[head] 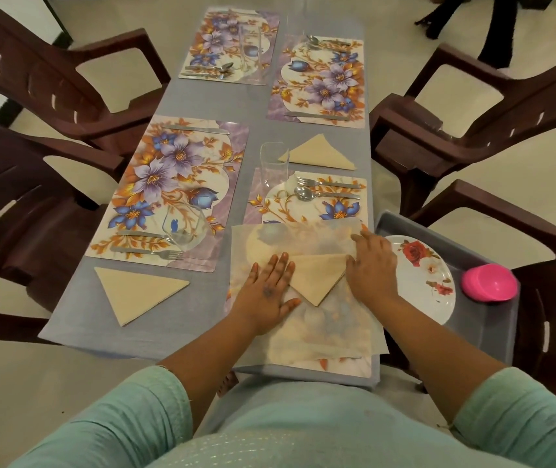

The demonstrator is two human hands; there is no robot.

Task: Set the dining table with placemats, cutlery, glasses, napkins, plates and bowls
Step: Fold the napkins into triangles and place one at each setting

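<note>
The beige paper napkin folded into a triangle point(317, 276) lies between the two hands, on a thin half-transparent sheet of tissue paper point(303, 319) that covers the near end of the floral placemat point(344, 211) close to the person. The left hand point(270, 292) lies flat with the palm down, fingers straight and a little spread, pointing away from the body; its thumb rests beside the left edge of the triangle and presses the sheet. The right hand point(371, 268) is also palm down, fingers relaxed and slightly bent, resting on the right corner of the napkin and on the sheet; it pinches nothing. The point of the triangle is turned toward the person.

Just beyond the hands, on the same placemat, lie a steel fork point(327, 183) and a steel spoon point(324, 194), with a tall clear glass point(274, 170) to their left. Behind them lies a second folded beige napkin point(319, 154). To the left of the left hand lies a third folded beige napkin point(138, 293) on the grey tablecloth point(202, 103). To the right of the right hand, a white plate with red roses point(428, 275) and a pink plastic bowl point(489, 283) rest on a grey tray point(493, 329).
</note>
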